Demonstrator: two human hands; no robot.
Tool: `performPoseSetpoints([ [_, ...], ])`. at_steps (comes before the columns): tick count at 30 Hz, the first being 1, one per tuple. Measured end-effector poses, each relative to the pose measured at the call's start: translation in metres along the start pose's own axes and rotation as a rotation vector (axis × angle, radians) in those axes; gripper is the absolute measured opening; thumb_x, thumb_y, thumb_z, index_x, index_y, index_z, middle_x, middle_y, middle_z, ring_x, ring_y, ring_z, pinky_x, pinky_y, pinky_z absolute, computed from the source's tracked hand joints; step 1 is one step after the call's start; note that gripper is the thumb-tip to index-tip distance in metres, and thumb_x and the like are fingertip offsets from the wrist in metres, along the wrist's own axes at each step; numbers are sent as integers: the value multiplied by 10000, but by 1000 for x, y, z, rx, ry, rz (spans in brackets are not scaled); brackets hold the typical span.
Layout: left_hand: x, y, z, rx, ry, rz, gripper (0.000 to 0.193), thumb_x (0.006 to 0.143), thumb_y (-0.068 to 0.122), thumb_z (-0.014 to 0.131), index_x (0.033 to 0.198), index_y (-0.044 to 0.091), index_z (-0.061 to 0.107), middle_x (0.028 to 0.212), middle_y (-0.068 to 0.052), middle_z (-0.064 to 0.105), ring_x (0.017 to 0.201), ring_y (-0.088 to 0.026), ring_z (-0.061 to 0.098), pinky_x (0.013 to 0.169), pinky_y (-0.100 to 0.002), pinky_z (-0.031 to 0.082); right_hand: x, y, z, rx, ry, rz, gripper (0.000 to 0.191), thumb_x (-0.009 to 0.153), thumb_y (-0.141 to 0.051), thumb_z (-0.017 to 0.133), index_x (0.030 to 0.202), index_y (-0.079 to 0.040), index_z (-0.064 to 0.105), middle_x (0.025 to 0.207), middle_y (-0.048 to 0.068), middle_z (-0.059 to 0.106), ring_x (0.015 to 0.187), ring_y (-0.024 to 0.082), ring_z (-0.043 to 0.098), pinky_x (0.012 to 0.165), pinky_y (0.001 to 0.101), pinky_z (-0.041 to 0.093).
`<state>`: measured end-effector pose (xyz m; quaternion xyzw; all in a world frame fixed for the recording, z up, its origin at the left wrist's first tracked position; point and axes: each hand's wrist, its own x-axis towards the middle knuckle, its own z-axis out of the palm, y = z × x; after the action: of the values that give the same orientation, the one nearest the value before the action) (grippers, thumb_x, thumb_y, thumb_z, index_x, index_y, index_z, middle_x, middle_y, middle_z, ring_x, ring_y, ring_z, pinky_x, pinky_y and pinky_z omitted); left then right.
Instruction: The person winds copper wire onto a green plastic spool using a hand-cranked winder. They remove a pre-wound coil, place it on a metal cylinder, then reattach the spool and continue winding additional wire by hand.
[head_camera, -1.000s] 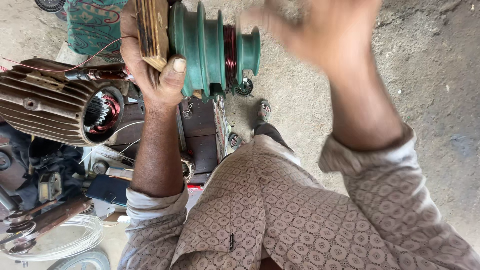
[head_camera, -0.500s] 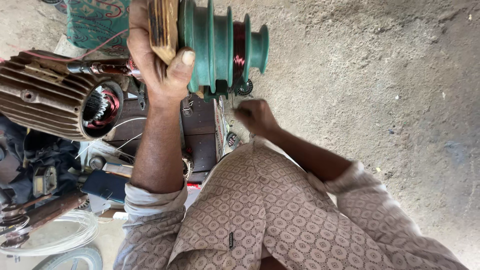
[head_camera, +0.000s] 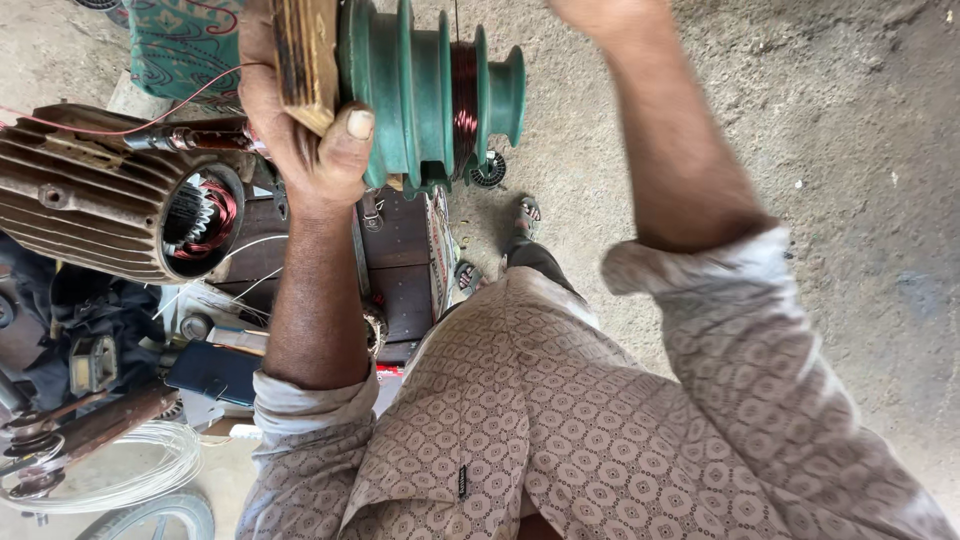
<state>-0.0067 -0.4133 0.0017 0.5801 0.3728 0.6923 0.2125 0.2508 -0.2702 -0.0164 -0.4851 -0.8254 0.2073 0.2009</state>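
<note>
My left hand (head_camera: 305, 130) grips a worn wooden block (head_camera: 305, 60) pressed against the side of a green stepped winding former (head_camera: 420, 90), my thumb lying on the former's edge. Reddish copper wire (head_camera: 463, 95) is wound in one of the former's grooves. My right hand (head_camera: 610, 18) is raised at the top edge of the view, blurred and mostly cut off, above and to the right of the former; whether it holds anything cannot be seen. Both arms wear a patterned beige shirt (head_camera: 540, 420).
A finned motor housing (head_camera: 110, 200) with copper windings showing in its bore lies at the left. A dark wooden stand (head_camera: 400, 270) is below the former. Coiled wire (head_camera: 120, 470) and metal parts lie at the lower left. Bare concrete floor (head_camera: 850, 150) spreads to the right.
My right hand dropped to near the stand half a second ago and has now swung back up to the top of the view. The left hand stays on the block.
</note>
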Motion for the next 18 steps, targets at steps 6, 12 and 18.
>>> performPoseSetpoints([
  [6,-1,3,-1,11,-10,17,916,877,562,808,1424,-60,416,1416,-139,515,1329,-205,533,1118,-373,446,-30,63,165,519,-6,24,214,909,-160,595,1086,-49,642,905,48,699,709,81,715,588,261,649],
  [12,5,3,2,-4,-15,28,867,857,571,800,1356,-52,463,1320,-125,548,1219,-192,569,1073,-376,497,-157,7,173,383,-181,19,282,1032,-205,663,775,-96,701,668,66,676,485,114,614,406,274,513],
  [18,8,9,2,-38,-21,-38,919,849,581,804,1414,-45,440,1313,-109,583,1192,-176,591,1034,-345,485,-144,-78,6,-254,194,-835,263,910,-104,714,708,-192,570,659,3,526,549,103,507,463,247,453],
])
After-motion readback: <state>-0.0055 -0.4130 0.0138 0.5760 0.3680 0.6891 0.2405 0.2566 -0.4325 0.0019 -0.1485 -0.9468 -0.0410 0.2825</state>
